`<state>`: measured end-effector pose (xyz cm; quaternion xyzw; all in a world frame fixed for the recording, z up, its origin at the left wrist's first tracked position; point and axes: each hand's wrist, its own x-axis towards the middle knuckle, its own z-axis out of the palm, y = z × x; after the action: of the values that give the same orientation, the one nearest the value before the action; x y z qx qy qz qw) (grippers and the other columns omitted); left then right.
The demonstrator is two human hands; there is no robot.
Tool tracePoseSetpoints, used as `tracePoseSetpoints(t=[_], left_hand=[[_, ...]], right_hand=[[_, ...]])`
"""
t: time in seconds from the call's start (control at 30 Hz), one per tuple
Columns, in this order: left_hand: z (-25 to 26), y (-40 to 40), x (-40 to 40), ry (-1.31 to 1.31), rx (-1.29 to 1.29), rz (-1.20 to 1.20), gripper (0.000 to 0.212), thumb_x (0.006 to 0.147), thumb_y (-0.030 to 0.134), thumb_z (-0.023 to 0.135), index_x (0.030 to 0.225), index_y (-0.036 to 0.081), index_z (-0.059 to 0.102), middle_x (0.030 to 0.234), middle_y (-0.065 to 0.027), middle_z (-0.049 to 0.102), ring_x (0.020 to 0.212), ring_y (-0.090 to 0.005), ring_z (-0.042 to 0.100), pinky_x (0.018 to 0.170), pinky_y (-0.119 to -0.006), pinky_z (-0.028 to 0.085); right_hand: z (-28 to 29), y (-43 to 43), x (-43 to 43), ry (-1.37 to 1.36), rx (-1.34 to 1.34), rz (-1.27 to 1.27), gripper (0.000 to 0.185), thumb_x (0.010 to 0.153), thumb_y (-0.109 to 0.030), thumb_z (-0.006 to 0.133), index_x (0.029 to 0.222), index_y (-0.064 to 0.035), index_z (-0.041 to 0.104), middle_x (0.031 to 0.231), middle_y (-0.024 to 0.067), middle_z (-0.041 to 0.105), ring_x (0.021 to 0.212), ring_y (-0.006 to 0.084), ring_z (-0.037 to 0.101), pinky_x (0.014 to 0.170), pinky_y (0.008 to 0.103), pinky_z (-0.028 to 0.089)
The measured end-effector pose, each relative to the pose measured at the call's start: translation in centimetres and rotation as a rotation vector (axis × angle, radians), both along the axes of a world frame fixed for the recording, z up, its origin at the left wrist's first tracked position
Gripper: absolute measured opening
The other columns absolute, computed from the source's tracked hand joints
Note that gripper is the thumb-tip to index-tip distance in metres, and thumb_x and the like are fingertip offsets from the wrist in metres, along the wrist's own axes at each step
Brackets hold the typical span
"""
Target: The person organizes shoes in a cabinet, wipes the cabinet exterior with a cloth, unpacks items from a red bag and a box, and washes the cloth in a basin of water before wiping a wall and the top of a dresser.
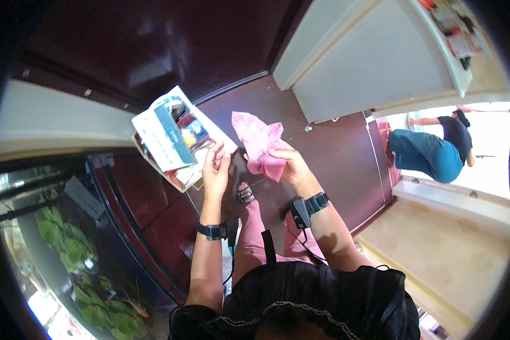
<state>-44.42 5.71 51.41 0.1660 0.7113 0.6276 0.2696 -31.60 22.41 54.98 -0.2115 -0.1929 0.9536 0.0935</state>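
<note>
A pink cloth (259,142) hangs bunched from my right hand (295,165), its thumb pressed on the fabric. To its left, my left hand (216,165) is raised with bent fingers and nothing visible in it. That hand is beside an open cardboard box (170,180) of mixed items, close to its right edge. On top of the box's contents lies a flat white and teal carton (168,138), with small packets and a yellow item (189,140) near it. Both wrists wear black straps with small devices and cables.
A dark glossy door or panel (153,51) stands beyond the box. Brown tiles (327,157) cover the floor, with a white cabinet (365,72) at upper right. Glass with green leaves and an orange fish (138,310) behind it is at lower left. Another person (442,148) bends over at far right.
</note>
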Motion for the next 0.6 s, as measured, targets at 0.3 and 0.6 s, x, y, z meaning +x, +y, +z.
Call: tracePoseSetpoints(t=[0.3,0.6], left_hand=[[3.0,11.1,10.6,0.0,-0.091,-0.405,0.07,0.081,0.034,0.076,0.134,0.0,0.045,0.128,-0.0204,0.054,0.118,-0.0264,0.053,0.1,-0.039,0.042],[2.8,22.5,23.8,0.122,-0.156,-0.399,0.031,0.087,0.023,0.068,0.105,-0.001,0.066,0.102,-0.0123,0.069,0.094,-0.019,0.064,0.083,-0.033,0.049]], right_hand=[[0.6,5.7,13.4,-0.279,0.778,-0.209,0.047,0.091,0.002,0.052,0.137,-0.0036,0.043,0.125,0.0076,0.056,0.115,0.0181,0.054,0.1,0.0331,0.043],[2.8,11.7,29.6,-0.39,0.619,-0.413,0.041,0.096,-0.002,0.046,0.137,-0.0007,0.046,0.125,0.0072,0.057,0.112,0.0146,0.053,0.098,0.0291,0.041]])
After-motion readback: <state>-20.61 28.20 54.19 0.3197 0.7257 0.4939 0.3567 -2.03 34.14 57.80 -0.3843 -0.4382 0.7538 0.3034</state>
